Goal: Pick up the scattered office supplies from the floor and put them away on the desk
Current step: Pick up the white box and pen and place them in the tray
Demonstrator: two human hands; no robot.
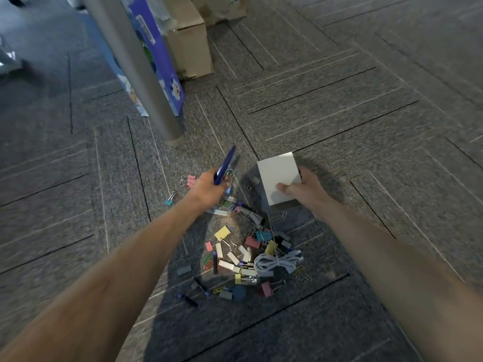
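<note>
My left hand (209,188) is shut on a blue pen (225,164) that points up and away. To its right, my right hand (304,190) grips a white box or pad (278,176) by its lower edge, just above the carpet. Below both hands lies a pile of several coloured binder clips (222,233), staple strips (226,265), pen caps and a coiled white cable (277,262). A pink clip (191,180) and a teal clip (169,202) lie apart, left of my left hand.
A grey metal desk leg (146,82) slants down to the carpet just beyond my left hand. Behind it lean a blue printed box (159,61) and a cardboard carton (190,43). Grey carpet tiles (366,100) stretch out to the right.
</note>
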